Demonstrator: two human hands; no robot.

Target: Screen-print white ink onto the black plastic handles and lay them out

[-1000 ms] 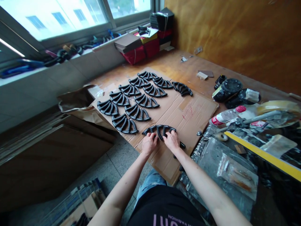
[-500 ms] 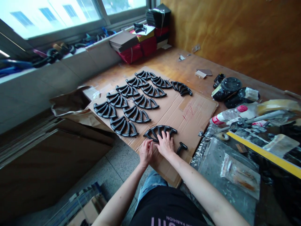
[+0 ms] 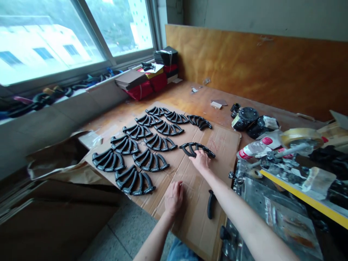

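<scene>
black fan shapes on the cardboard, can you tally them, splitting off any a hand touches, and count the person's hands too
Untouched fans: 11
Touched fan, at the right hand: 1
Hands, right hand and left hand: 2
Total: 14

One camera looks from the person's head, forward and down, close over the left hand (image 3: pixel 174 198) at six o'clock and the right hand (image 3: pixel 200 161) between four and five; the cardboard sheet (image 3: pixel 191 199) spans the middle, with the window (image 3: pixel 73 43) at ten and wooden board (image 3: pixel 258 69) at two, farther off.
</scene>
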